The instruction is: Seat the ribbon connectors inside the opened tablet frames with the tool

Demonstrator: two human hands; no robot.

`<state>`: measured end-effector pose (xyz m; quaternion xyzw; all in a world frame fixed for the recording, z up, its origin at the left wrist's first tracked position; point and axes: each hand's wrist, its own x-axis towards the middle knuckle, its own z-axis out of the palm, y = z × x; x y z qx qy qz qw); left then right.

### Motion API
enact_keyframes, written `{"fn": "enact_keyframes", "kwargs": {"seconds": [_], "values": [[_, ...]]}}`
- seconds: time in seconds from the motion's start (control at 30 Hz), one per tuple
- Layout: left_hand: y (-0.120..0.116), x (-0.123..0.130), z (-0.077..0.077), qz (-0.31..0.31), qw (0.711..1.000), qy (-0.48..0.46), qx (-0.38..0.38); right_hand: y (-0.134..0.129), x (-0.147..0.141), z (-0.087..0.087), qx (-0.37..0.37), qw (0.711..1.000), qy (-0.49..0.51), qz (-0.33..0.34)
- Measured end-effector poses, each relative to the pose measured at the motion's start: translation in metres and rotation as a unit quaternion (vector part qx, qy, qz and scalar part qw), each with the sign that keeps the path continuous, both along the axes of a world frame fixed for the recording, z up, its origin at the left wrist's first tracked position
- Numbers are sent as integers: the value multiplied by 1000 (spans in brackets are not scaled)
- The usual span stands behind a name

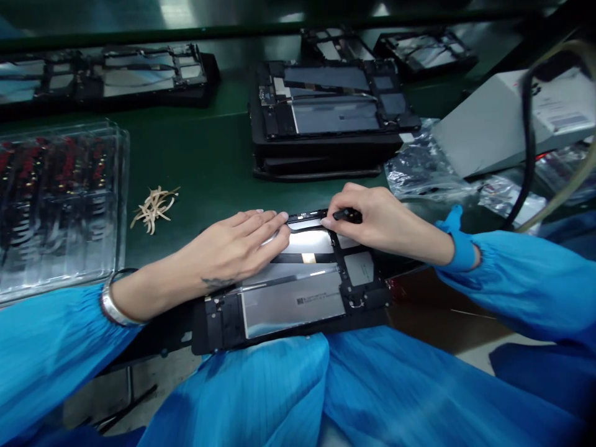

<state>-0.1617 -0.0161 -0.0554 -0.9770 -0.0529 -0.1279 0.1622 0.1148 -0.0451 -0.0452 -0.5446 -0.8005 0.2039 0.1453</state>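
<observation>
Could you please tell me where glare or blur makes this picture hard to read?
In the head view, white glare washes out part of the upper silvery panel on the open device; parts in the clear tray look soft and smeared; the crinkled plastic catches scattered highlights; and the lower right corner falls dark.

- Left hand (pixel 237 242) hides part of the open device (pixel 293 304).
- Tray (pixel 121 205) left of the device runs off-frame.
- Box label (pixel 568 119) right of the device blurs.
</observation>
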Motion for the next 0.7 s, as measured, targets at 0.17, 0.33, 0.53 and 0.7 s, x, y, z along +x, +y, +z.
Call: {"fn": "enact_keyframes", "kwargs": {"seconds": [0.17,0.33,0.53,0.7], "values": [[1,-2,1,9,998,3,-54,2,-4,1,11,999,-31,19],[0,-2,-1,8,1000,14,-6,3,-5,0,8,999,-43,23],[0,-2,-1,1,999,18,40,3,-5,-1,8,998,-60,27],[-3,10,5,25,997,52,46,5,-5,0,20,997,-59,37]]}}
